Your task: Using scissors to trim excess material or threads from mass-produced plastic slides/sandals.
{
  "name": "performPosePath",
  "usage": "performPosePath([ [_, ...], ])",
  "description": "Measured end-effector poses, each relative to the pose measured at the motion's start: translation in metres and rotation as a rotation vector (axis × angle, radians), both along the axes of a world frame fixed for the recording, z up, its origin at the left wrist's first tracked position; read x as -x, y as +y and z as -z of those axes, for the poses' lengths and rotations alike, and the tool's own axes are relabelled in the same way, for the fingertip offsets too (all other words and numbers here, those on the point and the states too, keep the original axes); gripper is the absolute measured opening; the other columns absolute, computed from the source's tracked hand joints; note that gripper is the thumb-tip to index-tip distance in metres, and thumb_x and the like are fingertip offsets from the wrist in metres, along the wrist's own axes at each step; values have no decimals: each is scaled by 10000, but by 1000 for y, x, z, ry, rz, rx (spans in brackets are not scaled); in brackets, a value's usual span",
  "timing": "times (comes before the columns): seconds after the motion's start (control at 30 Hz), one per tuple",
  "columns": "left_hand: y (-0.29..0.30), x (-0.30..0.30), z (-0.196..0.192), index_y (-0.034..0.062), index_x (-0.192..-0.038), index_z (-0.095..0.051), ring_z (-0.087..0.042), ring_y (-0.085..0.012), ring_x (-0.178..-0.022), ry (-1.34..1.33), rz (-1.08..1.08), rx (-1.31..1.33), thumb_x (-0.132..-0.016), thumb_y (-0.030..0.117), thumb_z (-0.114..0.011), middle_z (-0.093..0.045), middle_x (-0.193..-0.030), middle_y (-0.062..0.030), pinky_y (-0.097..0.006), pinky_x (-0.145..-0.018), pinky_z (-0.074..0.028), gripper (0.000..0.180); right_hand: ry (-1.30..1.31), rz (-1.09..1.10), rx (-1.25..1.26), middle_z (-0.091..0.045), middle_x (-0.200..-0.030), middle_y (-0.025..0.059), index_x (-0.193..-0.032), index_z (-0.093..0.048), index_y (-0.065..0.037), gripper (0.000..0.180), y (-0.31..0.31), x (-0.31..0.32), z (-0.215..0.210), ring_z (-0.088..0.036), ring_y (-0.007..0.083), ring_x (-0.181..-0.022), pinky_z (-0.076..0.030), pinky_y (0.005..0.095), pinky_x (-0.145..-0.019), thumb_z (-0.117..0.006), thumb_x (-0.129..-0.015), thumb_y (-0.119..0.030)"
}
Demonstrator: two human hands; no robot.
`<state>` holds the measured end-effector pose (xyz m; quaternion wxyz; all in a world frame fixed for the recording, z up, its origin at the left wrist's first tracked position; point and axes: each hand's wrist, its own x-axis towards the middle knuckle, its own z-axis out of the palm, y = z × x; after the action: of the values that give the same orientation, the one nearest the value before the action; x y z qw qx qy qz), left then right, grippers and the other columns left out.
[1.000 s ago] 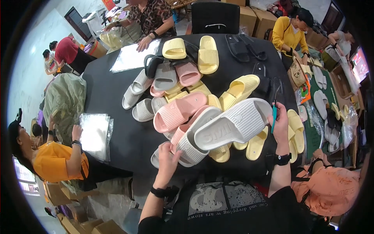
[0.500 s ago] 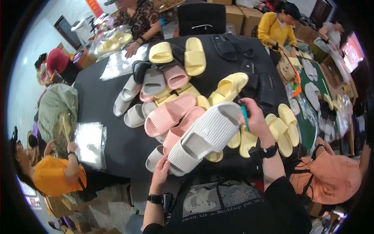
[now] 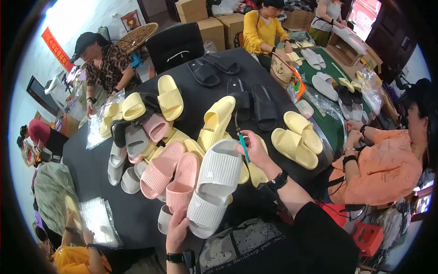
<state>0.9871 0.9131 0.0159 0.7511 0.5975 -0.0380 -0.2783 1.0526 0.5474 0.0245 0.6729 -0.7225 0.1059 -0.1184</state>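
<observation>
A pair of light grey-white ribbed slippers (image 3: 221, 166) is held up over the near edge of the table, one above the other. My left hand (image 3: 177, 228) is closed on the lower slipper's side, thumb on top. In my right hand (image 3: 256, 150) is a small tool with a teal handle (image 3: 242, 144). Its thin dark end points away from me; its exact kind is unclear. The right fingers are at the upper slipper's edge. Just left lie pink slippers (image 3: 157, 172), partly covered by the white pair. Yellow slippers (image 3: 216, 119) lie beyond.
The black table (image 3: 102, 157) bears a slipper pile, black slippers (image 3: 264, 107), a yellow pair (image 3: 296, 141) at right and clear plastic bags (image 3: 98, 221) at left. People work around it: one in yellow (image 3: 262, 29), one in salmon (image 3: 378, 166). A black chair (image 3: 175, 45) stands beyond.
The view has swung to the right, so the table appears shifted left. Both hands keep hold of the slippers and the teal tool; the slippers now stand more upright.
</observation>
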Motion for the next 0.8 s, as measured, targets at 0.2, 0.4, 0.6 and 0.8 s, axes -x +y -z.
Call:
performPosePath([
  [0.2, -27, -33, -4, 12, -1380, -290, -509, -172, -1045, 50, 432, -46, -710, -23, -653, -525, -1167, -74, -277, -874, -422, 763, -84, 226, -14, -594, -856, 64, -1183, -450, 8, 491, -33, 11, 20, -559, 107, -724, -472, 256, -627, -682, -763, -94],
  [0.4, -76, -56, -10, -12, -1352, -337, -526, -188, -1021, 112, 211, 81, -711, -102, -543, -534, -1175, -112, -275, -847, -434, 680, -153, 526, 380, -598, -885, 82, -1192, -438, -2, 424, -63, 28, 5, -571, 124, -792, -484, 265, -698, -623, -811, 4],
  [0.6, -144, -82, -14, 23, -1418, -222, -483, -194, -1121, 23, 219, 207, -816, -19, -554, -466, -1275, -119, -290, -903, -414, 689, -347, 537, 181, -586, -941, 69, -1277, -375, -34, 481, -65, 53, -21, -562, 92, -756, -456, 195, -596, -590, -847, -6],
  [0.8, -186, -74, 1, 48, -1405, -258, -435, -215, -1193, -304, 153, -28, -886, 74, -541, -331, -1413, -134, -303, -972, -372, 591, -337, 308, 86, -572, -924, 67, -1215, -416, 7, 431, -22, 58, -23, -561, 126, -813, -487, 252, -716, -591, -822, 19],
])
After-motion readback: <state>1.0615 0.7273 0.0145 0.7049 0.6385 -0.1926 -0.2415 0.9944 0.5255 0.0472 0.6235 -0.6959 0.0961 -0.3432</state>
